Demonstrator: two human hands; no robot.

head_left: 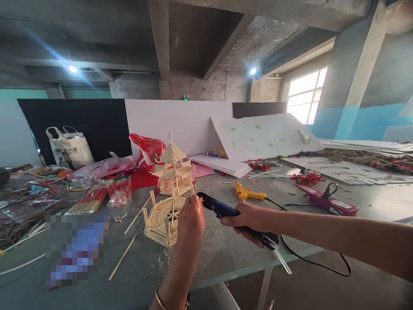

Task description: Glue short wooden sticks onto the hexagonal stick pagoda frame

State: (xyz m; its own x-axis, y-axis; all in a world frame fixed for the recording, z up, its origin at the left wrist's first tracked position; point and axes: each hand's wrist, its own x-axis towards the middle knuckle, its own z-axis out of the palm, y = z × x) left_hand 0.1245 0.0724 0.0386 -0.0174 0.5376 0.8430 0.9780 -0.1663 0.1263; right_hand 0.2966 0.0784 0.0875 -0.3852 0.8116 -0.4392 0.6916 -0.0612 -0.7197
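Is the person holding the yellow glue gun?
No, the yellow glue gun lies on the table, and the right hand grips a dark tool.

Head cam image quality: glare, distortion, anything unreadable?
Head view: left ceiling lamp flares in a blue streak; head view: window washed out to white; head view: wide-angle bending; head view: pixelated patch unreadable; head view: glue gun reads clearly.

Prob. a craft wkshp, unfinished inside, w/ raw concrete ceiling (125,30), worktable (222,258) holding bagged sticks (92,197), a stick model (156,230), yellow glue gun (251,193), & lg. white board (248,144) leaning behind.
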